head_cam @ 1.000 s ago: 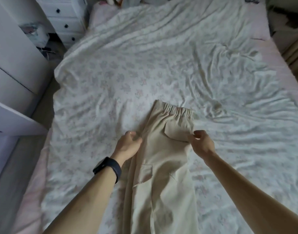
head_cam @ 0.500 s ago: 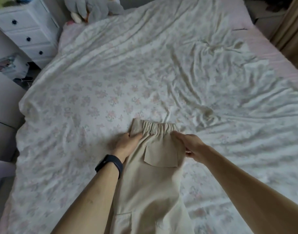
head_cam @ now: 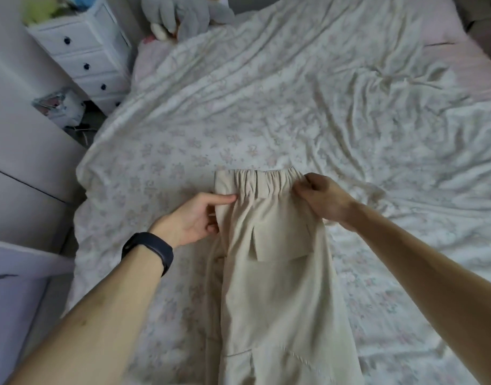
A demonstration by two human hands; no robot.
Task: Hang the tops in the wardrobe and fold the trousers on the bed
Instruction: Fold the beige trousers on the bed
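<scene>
We are holding the beige cargo trousers [head_cam: 277,287] flat on the floral bed sheet [head_cam: 294,107], with the elastic waistband lying towards the middle of the bed and the legs running back to its near edge and out of view. Our left hand [head_cam: 194,218], with a black wristband [head_cam: 149,250] above it, is grasping the left side seam just under the waistband: the index finger is stretching out over the cloth while the other fingers are curling in at the edge. Our right hand [head_cam: 325,201] is pinching the right end of the waistband between thumb and fingertips. A second ago both hands were lower, level with the flap pocket; now they are sitting up at the waistband, which is lying wider and flatter than half a second ago. Off the bed's far left corner a white chest of drawers [head_cam: 83,54] is standing, with a printed bag [head_cam: 60,107] beside it whose print is too blurred to read, and a grey plush toy [head_cam: 183,15] is resting at the far edge.
</scene>
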